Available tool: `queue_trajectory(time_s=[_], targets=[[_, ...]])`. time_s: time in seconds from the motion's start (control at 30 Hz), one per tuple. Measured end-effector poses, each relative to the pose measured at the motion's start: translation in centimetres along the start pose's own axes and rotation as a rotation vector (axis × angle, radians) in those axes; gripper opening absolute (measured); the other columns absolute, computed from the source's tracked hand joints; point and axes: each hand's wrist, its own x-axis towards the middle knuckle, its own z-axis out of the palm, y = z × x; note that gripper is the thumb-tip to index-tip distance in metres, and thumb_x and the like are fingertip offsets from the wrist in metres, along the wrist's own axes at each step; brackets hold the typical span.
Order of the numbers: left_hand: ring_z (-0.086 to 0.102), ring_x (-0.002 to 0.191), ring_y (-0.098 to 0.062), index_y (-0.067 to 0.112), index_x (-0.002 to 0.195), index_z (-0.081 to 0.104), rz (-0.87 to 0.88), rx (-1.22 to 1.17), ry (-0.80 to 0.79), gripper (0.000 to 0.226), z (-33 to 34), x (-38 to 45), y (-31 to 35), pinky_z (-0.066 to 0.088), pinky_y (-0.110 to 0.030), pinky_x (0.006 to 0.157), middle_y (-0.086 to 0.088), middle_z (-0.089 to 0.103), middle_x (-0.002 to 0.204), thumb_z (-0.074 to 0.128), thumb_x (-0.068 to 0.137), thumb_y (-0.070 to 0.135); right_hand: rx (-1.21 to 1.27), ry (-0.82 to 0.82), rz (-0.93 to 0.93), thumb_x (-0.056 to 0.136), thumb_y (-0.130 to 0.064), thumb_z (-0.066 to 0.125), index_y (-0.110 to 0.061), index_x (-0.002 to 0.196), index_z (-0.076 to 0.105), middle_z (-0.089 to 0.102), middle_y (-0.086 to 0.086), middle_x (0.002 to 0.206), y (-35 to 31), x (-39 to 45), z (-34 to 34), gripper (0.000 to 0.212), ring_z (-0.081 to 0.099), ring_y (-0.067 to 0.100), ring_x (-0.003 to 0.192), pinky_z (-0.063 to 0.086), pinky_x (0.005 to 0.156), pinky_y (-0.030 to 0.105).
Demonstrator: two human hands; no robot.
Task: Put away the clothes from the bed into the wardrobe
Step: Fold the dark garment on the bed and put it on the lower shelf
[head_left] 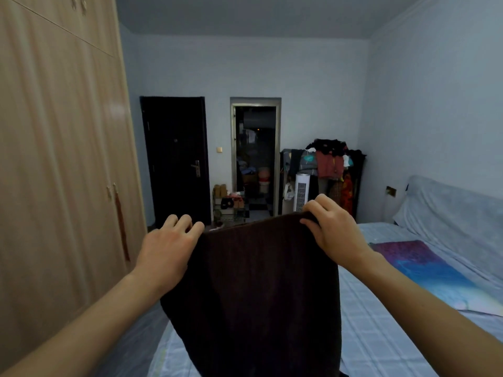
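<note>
A dark brown garment (261,289) hangs spread out in front of me above the bed (386,330). My left hand (166,248) pinches its upper left corner, fingers curled over the top edge. My right hand (330,227) grips the upper right corner with the fingers folded over the hem. The cloth's lower end runs out of view at the bottom. The light wooden wardrobe (62,159) stands along the left wall with its doors closed.
A purple and blue cloth (424,268) lies on the bed to the right. A narrow aisle runs between wardrobe and bed. Far ahead are a dark door (177,159), an open doorway (255,159), a shoe rack (228,208) and a loaded clothes rack (329,170).
</note>
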Motion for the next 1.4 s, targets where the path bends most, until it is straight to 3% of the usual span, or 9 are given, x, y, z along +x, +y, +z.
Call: queue_trajectory(time_s=[0.13, 0.27, 0.37, 0.5, 0.63, 0.83, 1.0, 1.17, 1.4], targets=[[0.053, 0.072, -0.023, 0.016, 0.094, 0.057, -0.041, -0.072, -0.015, 0.064, 2.0, -1.3, 0.1, 0.027, -0.024, 0.038, -0.002, 0.052, 0.083, 0.087, 0.041, -0.003, 0.019, -0.056, 0.025, 0.087, -0.014, 0.072, -0.011, 0.095, 0.060, 0.053, -0.001, 0.094, 0.5, -0.9, 0.6, 0.015, 0.053, 0.014, 0.079, 0.054, 0.067, 0.031], [0.051, 0.071, -0.022, 0.013, 0.092, 0.060, -0.030, -0.169, -0.018, 0.052, 3.7, -2.3, 1.2, 0.034, -0.025, 0.037, -0.004, 0.052, 0.082, 0.086, 0.049, -0.003, 0.079, -0.226, 0.039, 0.088, -0.011, 0.070, -0.014, 0.096, 0.057, 0.046, -0.005, 0.098, 1.1, -3.4, 1.9, 0.016, 0.048, 0.010, 0.078, 0.045, 0.072, 0.024], [0.048, 0.072, -0.020, 0.016, 0.090, 0.056, -0.042, -0.250, -0.036, 0.046, 5.2, -2.6, 1.3, 0.031, -0.026, 0.040, 0.000, 0.048, 0.083, 0.081, 0.056, -0.004, 0.116, -0.397, 0.074, 0.086, -0.007, 0.069, -0.021, 0.095, 0.049, 0.042, -0.006, 0.101, 1.5, -5.6, 3.1, 0.026, 0.051, 0.013, 0.082, 0.049, 0.076, 0.027], [0.044, 0.072, -0.013, 0.025, 0.084, 0.049, -0.072, -0.388, -0.115, 0.031, 6.6, -2.9, 1.1, 0.045, -0.033, 0.049, 0.009, 0.044, 0.081, 0.075, 0.075, 0.010, 0.104, -0.566, 0.111, 0.087, -0.007, 0.061, -0.025, 0.095, 0.041, 0.037, -0.006, 0.100, 1.7, -8.0, 4.3, 0.028, 0.050, 0.015, 0.081, 0.050, 0.073, 0.031], [0.047, 0.072, -0.013, 0.027, 0.088, 0.052, -0.082, -0.411, -0.088, 0.030, 6.5, -3.2, 1.0, 0.048, -0.035, 0.047, 0.009, 0.048, 0.083, 0.076, 0.074, 0.016, 0.101, -0.411, 0.103, 0.089, -0.006, 0.059, -0.024, 0.090, 0.043, 0.039, -0.006, 0.091, 1.5, -8.6, 5.0, 0.024, 0.046, 0.014, 0.072, 0.048, 0.062, 0.033], [0.052, 0.082, -0.023, 0.016, 0.097, 0.059, -0.096, -0.314, 0.095, 0.034, 4.2, 0.5, -0.2, 0.048, -0.035, 0.043, -0.001, 0.053, 0.092, 0.076, 0.071, 0.003, 0.096, -0.087, 0.172, 0.085, -0.001, 0.064, -0.017, 0.091, 0.053, 0.046, -0.004, 0.090, 1.2, -3.2, 3.7, 0.020, 0.047, 0.015, 0.074, 0.051, 0.054, 0.037], [0.051, 0.085, -0.025, 0.014, 0.099, 0.058, -0.084, -0.267, 0.272, 0.035, -0.8, 6.5, -2.7, 0.050, -0.040, 0.051, -0.004, 0.052, 0.093, 0.073, 0.074, -0.004, 0.089, 0.150, 0.187, 0.084, 0.001, 0.064, -0.015, 0.094, 0.055, 0.051, 0.001, 0.095, 1.9, 4.2, 0.5, 0.021, 0.052, 0.019, 0.082, 0.054, 0.061, 0.039], [0.053, 0.086, -0.028, 0.012, 0.103, 0.059, -0.045, -0.210, 0.431, 0.029, -6.4, 11.6, -5.2, 0.048, -0.040, 0.057, -0.006, 0.054, 0.096, 0.071, 0.080, -0.001, 0.070, 0.335, 0.111, 0.085, 0.002, 0.065, -0.013, 0.098, 0.058, 0.053, 0.003, 0.098, 2.4, 10.4, -3.1, 0.020, 0.052, 0.017, 0.083, 0.048, 0.065, 0.028], [0.051, 0.093, -0.035, 0.009, 0.108, 0.059, -0.045, -0.155, 0.670, 0.026, -13.3, 16.5, -8.2, 0.048, -0.044, 0.063, -0.015, 0.056, 0.104, 0.064, 0.083, 0.005, 0.060, 0.532, 0.008, 0.085, 0.001, 0.060, -0.010, 0.099, 0.058, 0.048, 0.001, 0.098, 1.8, 17.1, -8.7, 0.018, 0.053, 0.024, 0.085, 0.046, 0.068, 0.032]])
